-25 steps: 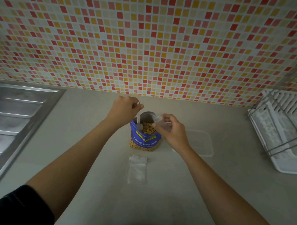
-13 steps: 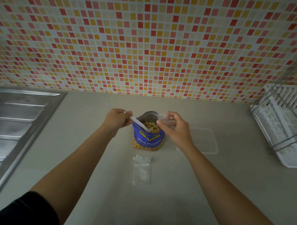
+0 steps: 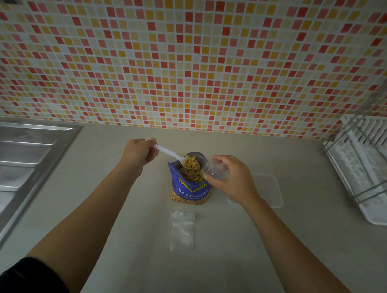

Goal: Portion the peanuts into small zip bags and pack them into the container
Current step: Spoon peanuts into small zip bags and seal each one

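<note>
Beige worktop (image 3: 217, 267) is being occupied by the blue peanut bag (image 3: 190, 190), above which a heaped white spoon (image 3: 174, 155) is being pinched by the left hand (image 3: 138, 153) and a small zip bag (image 3: 215, 171) is being gripped by the right hand (image 3: 233, 180).

Bare forearms; black sleeve (image 3: 28, 276) on left upper arm.

Brushed steel sink (image 3: 23, 162), white plastic spoon (image 3: 168, 153)

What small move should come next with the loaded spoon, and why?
Probably tip the white plastic spoon, held by the left hand, into the small clear zip bag. It is heaped with peanuts above the blue peanut bag, and the right hand holds the small bag's mouth beside it.
</note>
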